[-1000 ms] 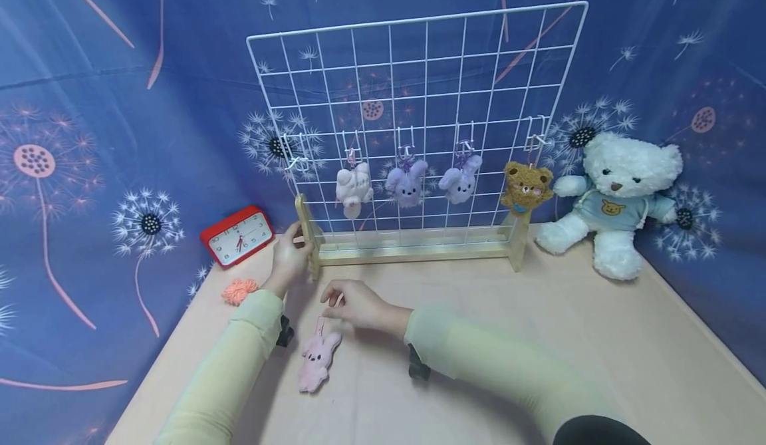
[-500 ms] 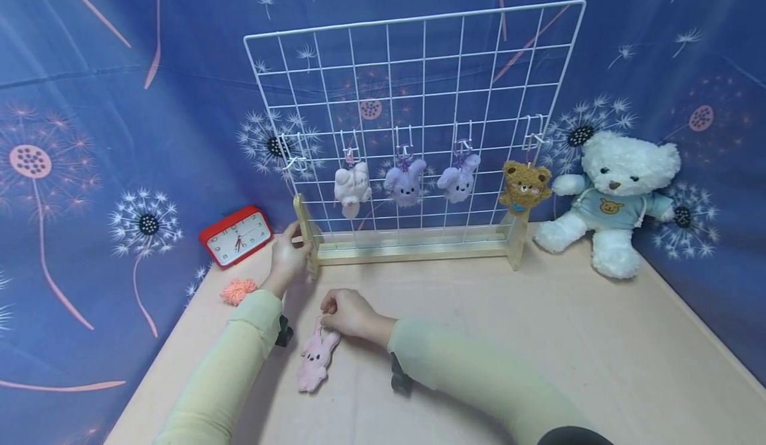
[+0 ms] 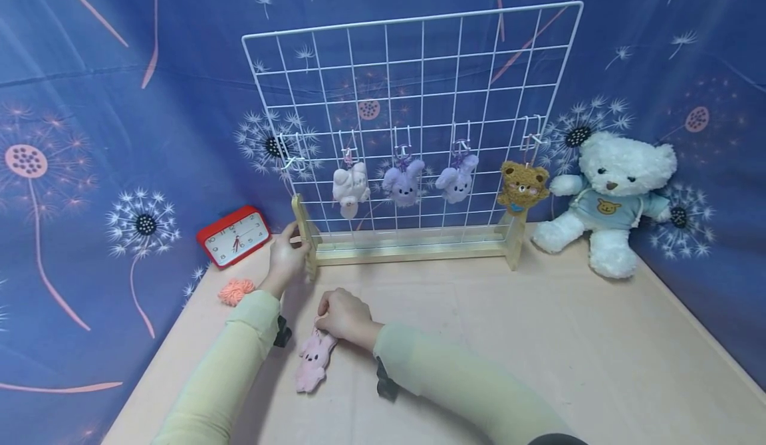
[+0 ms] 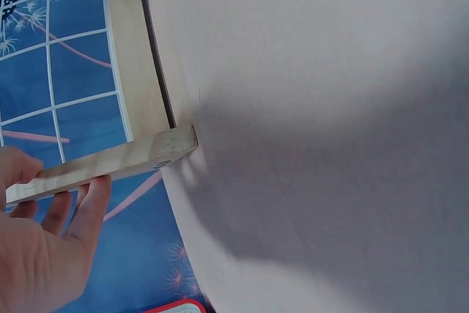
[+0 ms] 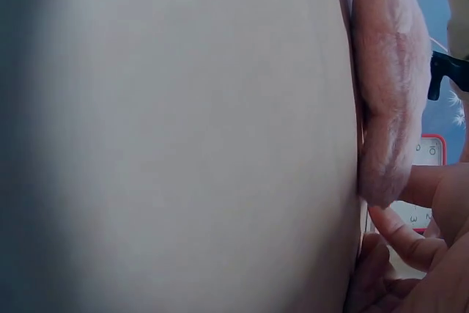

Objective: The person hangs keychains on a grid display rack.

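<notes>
My left hand (image 3: pixel 287 259) grips the left leg of the wooden stand (image 3: pixel 304 225) that holds up the white wire grid (image 3: pixel 413 20). In the left wrist view, the thumb and the fingers lie on opposite sides of the wooden leg (image 4: pixel 128 159). A pink plush bunny keychain (image 3: pixel 313 364) lies face up on the table. At its top my right hand (image 3: pixel 347 315) pinches the hanging loop, partly hidden by the fingers. The right wrist view has the plush (image 5: pixel 392 100) close up, with fingertips at one end.
On the grid's hooks hang a white plush (image 3: pixel 350 185), two purple bunnies (image 3: pixel 403 185) and a brown bear (image 3: pixel 524 185). A bare hook (image 3: pixel 293 162) is at the left. Around stand a red clock (image 3: pixel 236 235), orange yarn (image 3: pixel 236 292) and a white teddy bear (image 3: pixel 613 199).
My right hand has come down and slightly left onto the bunny's loop, and its fingers have closed there. The left hand keeps hold of the stand.
</notes>
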Demonstrator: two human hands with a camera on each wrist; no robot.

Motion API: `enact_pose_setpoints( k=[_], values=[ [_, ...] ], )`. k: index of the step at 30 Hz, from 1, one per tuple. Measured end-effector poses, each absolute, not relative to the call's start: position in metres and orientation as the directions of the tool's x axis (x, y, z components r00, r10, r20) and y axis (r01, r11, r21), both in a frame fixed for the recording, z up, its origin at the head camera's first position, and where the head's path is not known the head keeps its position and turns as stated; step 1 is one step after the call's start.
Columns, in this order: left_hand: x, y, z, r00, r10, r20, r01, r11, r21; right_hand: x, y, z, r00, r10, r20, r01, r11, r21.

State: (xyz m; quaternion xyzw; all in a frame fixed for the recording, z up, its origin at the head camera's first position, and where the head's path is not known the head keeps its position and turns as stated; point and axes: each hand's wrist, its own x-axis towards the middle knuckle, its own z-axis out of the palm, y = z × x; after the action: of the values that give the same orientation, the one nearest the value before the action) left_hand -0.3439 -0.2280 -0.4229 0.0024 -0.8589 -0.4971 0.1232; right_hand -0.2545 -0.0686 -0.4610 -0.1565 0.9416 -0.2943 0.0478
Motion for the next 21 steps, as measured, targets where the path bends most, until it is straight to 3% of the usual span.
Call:
enact_pose_setpoints(
  k=[21],
  values=[
    [-0.3419, -0.2283, -0.4226, -0.969, -0.125, 0.211, 0.121, 0.504, 0.855, -0.2630, -0.0685, -0.4641, -0.943, -0.333, -0.015, -0.261, 0.765, -0.589]
  ],
)
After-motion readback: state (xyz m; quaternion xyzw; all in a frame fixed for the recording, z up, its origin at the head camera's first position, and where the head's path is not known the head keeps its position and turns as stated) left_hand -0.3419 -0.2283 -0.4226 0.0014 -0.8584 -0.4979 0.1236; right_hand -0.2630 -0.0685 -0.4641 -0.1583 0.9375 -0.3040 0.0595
